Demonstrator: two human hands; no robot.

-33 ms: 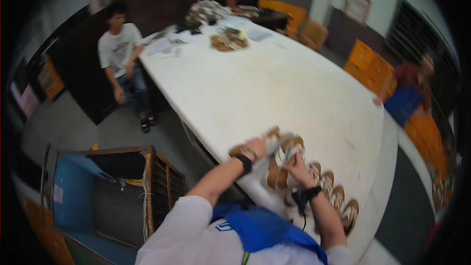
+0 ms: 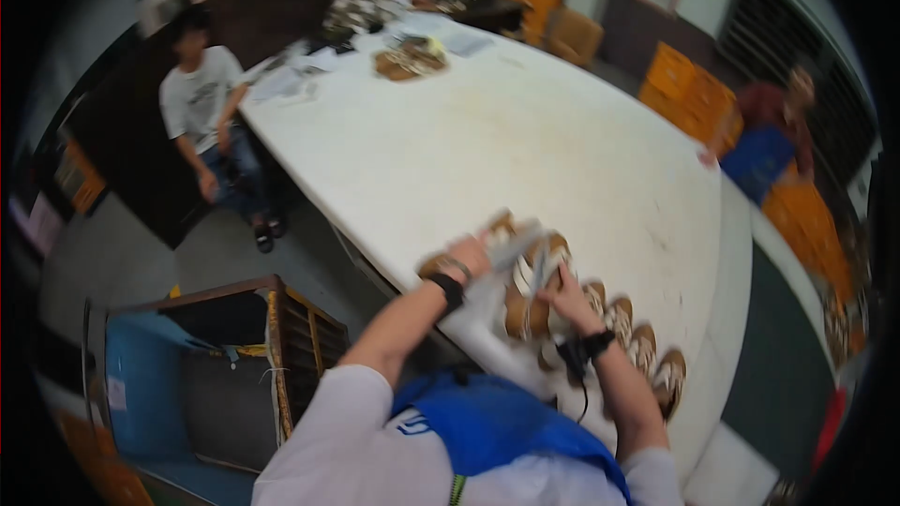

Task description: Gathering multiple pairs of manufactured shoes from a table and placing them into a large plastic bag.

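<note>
Along near edge of worktop [image 2: 562,141]: brown-and-white shoes [image 2: 669,380], probably light, soft-sided, stiff-soled; best grasped round heel. In right hand [image 2: 563,296], over worktop: pinched grey strip [image 2: 541,265]. For left hand [image 2: 468,256]: blurred, cannot tell grip.

The white table [image 2: 450,141] looks bright, the floor [image 2: 225,253] dimmer — hands [image 2: 469,257] blurred, edges bowed into black corners.

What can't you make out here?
Head view: left hand, its grip blurred by motion.
Head view: grey strip between the hands, its material lost to blur.
Head view: tan shoe, partly covered by the right hand.
Head view: far heap, too small to identify.
</note>
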